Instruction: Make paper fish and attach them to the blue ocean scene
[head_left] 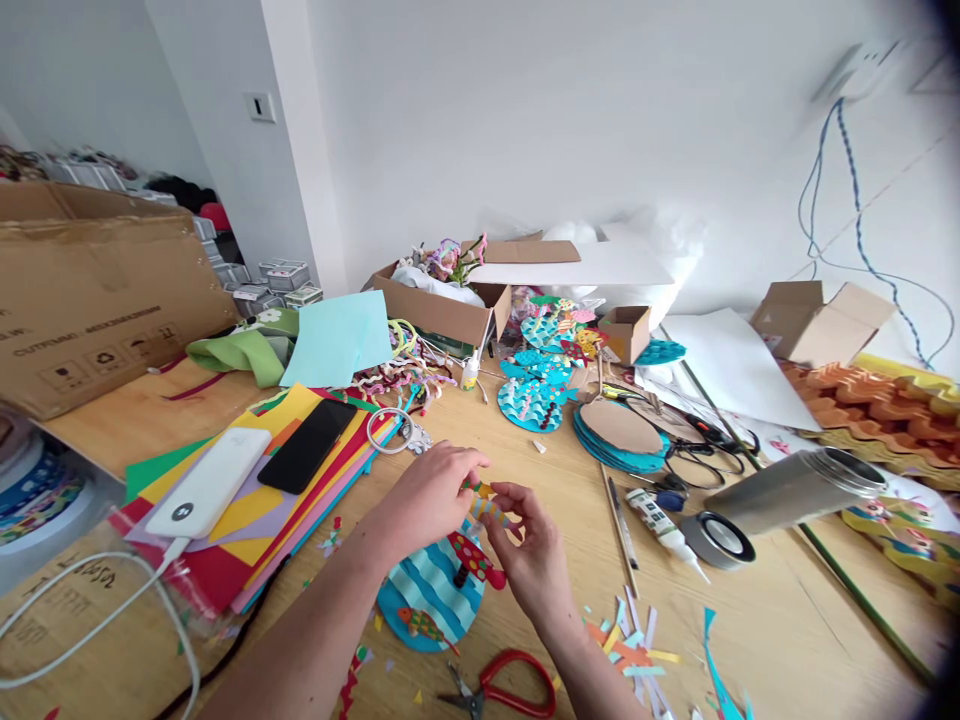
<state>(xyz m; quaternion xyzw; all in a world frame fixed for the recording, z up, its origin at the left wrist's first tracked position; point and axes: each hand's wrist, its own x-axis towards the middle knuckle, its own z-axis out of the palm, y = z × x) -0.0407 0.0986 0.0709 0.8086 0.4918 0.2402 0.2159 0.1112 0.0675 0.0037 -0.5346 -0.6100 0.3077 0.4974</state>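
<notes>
Both my hands meet over a round blue disc (424,580) with pale wavy stripes. Between their fingertips is a small yellow striped paper fish (484,508). My left hand (448,485) is closed on its far left side, the fingertips partly hidden. My right hand (531,545) pinches the fish from the right. Just below it, a red spotted paper fish (474,560) stands out from the disc on a dark coiled piece. A smaller orange and green fish (421,625) lies at the disc's near edge. Red-handled scissors (510,685) rest on the table in front of the disc.
Coloured paper sheets with a white power bank (214,480) and a black phone (307,447) lie left. At right are a glue bottle (664,525), a steel flask (799,490) and stacked discs (622,430). Paper scraps (634,645) lie nearer. Decorated blue discs (532,390) sit behind.
</notes>
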